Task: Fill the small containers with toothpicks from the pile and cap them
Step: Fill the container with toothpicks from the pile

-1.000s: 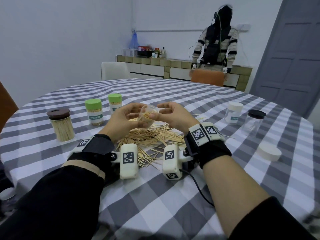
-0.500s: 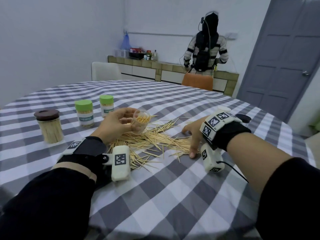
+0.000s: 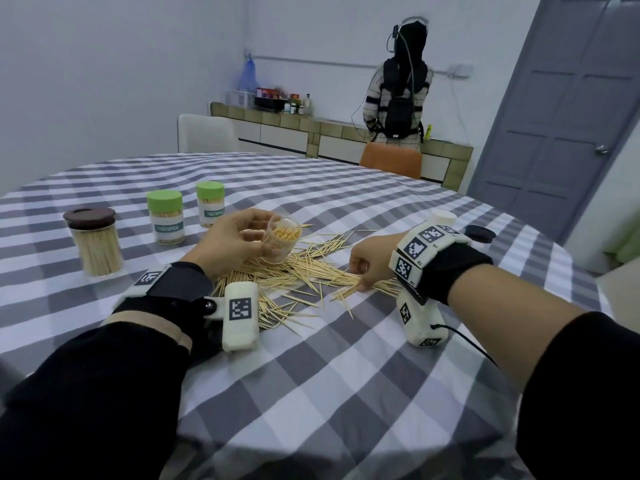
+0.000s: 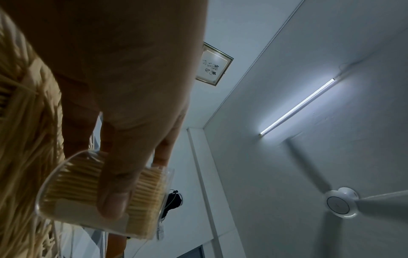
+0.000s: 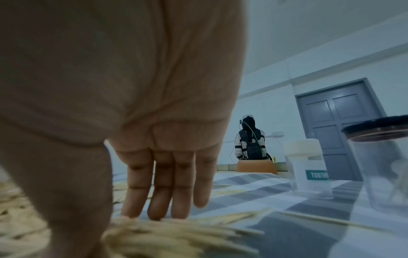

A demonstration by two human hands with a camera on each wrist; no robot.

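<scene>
Clear small container [image 3: 281,244], centre of the head view, tilted with its open mouth toward the upper right, roughly half packed with toothpicks. I hold it in my left hand [image 3: 239,245], thumb and fingers curled round its wall; the left wrist view confirms the wrap, thumb [image 4: 119,183] across the packed sticks. It hangs just above the loose toothpick pile [image 3: 294,278] spread on the tabletop [image 3: 346,393].

My right hand [image 3: 372,263] is down on the right edge of the pile. In the head view thumb and fingers seem to close on a small bundle; in the right wrist view the fingers [image 5: 159,188] run nearly straight, tips touching the sticks. I cannot tell whether a pinch is made.

Judged step: filling, mid-way. Next move calls for gathering an aligned bundle, lifting it, and feeding it point-first into the mouth; crossed sticks may snag on the rim.

Left of frame: a brown-lidded jar [image 3: 92,241] and two green-capped containers [image 3: 165,216], [image 3: 210,203], all full and capped. Right of frame, behind my wrist: a white-capped container [image 5: 308,167] and a dark-lidded jar [image 5: 384,165], both looking empty. A person [image 3: 398,84] stands at the far counter, well apart. Nothing blocks the path between pile and container.
</scene>
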